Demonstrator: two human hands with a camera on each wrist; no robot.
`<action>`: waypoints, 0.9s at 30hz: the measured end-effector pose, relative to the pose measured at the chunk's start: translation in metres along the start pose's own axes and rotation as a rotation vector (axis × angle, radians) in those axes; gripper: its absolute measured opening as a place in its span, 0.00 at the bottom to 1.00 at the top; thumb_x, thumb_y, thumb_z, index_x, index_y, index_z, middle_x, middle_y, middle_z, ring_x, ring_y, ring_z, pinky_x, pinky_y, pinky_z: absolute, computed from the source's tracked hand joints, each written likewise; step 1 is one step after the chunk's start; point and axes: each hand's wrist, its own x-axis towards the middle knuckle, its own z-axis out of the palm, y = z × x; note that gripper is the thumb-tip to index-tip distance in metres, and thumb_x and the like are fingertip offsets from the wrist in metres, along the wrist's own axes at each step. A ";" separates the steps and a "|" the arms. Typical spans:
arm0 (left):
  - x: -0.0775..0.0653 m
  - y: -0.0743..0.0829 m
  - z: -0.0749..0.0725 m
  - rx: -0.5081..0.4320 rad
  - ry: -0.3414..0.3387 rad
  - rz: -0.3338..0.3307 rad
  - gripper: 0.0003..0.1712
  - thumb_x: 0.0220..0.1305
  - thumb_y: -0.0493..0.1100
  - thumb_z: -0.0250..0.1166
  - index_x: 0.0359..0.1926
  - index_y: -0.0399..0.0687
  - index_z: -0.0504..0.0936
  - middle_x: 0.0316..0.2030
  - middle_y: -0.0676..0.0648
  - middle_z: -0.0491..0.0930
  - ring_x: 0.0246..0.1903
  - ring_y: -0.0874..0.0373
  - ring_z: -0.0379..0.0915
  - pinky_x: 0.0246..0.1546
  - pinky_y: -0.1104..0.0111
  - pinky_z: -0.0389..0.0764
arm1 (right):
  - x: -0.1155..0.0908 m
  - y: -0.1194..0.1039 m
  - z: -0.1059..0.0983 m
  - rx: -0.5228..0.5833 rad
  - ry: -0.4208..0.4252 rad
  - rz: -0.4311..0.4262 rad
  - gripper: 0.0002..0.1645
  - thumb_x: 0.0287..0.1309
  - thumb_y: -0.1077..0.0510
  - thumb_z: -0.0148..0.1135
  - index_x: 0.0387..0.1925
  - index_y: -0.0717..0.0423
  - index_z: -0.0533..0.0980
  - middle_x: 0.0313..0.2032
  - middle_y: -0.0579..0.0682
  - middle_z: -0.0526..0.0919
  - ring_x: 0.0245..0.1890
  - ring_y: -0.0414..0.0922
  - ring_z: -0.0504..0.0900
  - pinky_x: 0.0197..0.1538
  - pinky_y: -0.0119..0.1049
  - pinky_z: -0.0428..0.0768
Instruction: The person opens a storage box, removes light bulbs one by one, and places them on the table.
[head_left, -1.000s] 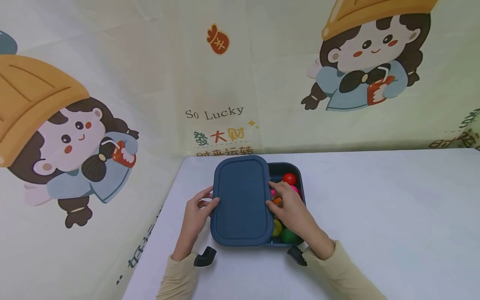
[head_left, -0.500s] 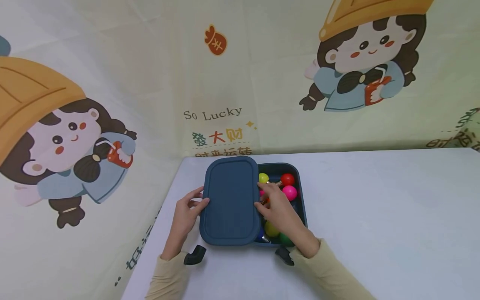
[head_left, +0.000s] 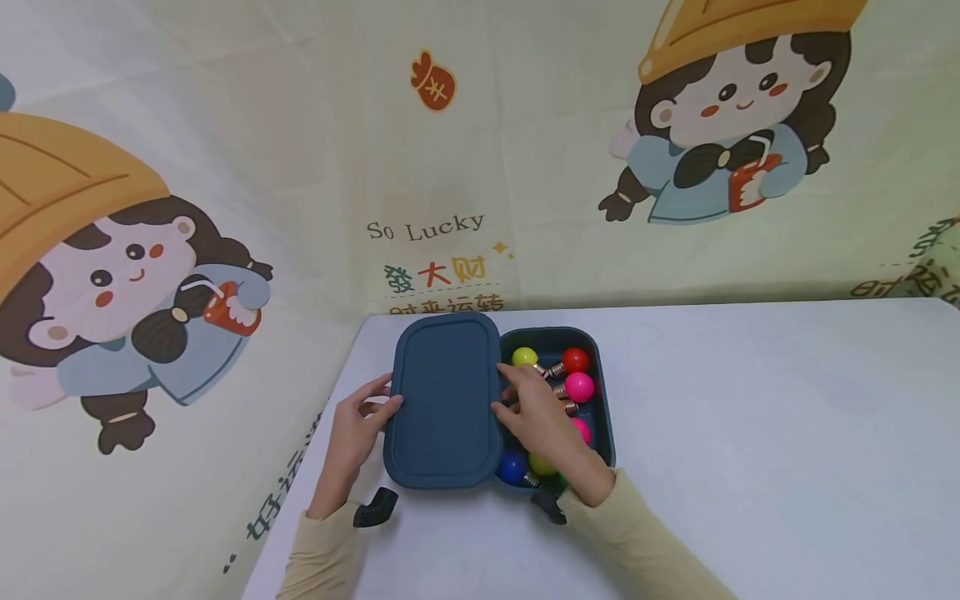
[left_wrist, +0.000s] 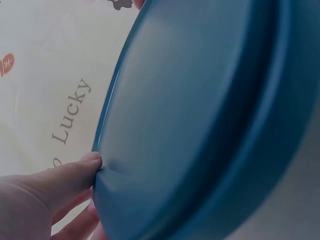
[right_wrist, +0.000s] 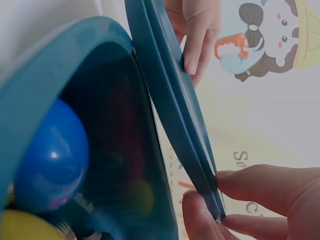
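Observation:
A dark blue rectangular lid point(head_left: 446, 400) with rounded corners is held between both hands in the head view. My left hand point(head_left: 356, 435) pinches its left edge, thumb on top. My right hand point(head_left: 536, 412) pinches the right edge, as the right wrist view also shows. Just right of the lid stands a matching dark blue box point(head_left: 606, 425), its left side overlapped by the lid. Inside lie small coloured bulbs with metal screw bases: a red bulb point(head_left: 575, 360), a pink bulb point(head_left: 579, 387), a yellow bulb point(head_left: 524, 356), a blue bulb point(head_left: 513, 467) and several others, some hidden by my right hand.
A white table point(head_left: 750, 433) stretches out to the right of the box. Behind it and to the left hangs a printed cloth point(head_left: 555, 242) with cartoon figures and lettering. Black wrist-worn pieces, such as the left one point(head_left: 377, 507), sit beside the beige sleeves.
Both hands have slid the lid leftward off the box, baring most of its inside and more of the bulbs. The box has stayed in about the same place.

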 end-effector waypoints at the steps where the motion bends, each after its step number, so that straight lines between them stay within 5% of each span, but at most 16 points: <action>1: 0.002 -0.004 -0.001 0.002 0.005 0.008 0.29 0.67 0.46 0.66 0.67 0.47 0.74 0.55 0.39 0.77 0.41 0.56 0.79 0.33 0.77 0.80 | 0.001 -0.001 0.001 -0.001 -0.006 0.003 0.34 0.59 0.65 0.68 0.66 0.67 0.69 0.56 0.62 0.74 0.44 0.48 0.82 0.45 0.41 0.85; 11: 0.008 -0.011 -0.009 0.029 0.018 0.000 0.28 0.67 0.48 0.66 0.66 0.48 0.75 0.54 0.39 0.78 0.42 0.53 0.78 0.34 0.77 0.80 | 0.008 -0.009 0.006 0.014 -0.074 0.021 0.34 0.61 0.64 0.66 0.67 0.69 0.67 0.59 0.63 0.73 0.46 0.49 0.81 0.46 0.39 0.85; 27: 0.018 -0.029 -0.021 0.089 0.046 -0.037 0.28 0.68 0.49 0.65 0.66 0.46 0.75 0.55 0.39 0.78 0.40 0.62 0.77 0.36 0.80 0.79 | 0.027 -0.018 0.018 0.012 -0.205 0.069 0.35 0.59 0.66 0.67 0.66 0.71 0.67 0.58 0.65 0.72 0.43 0.48 0.79 0.40 0.34 0.85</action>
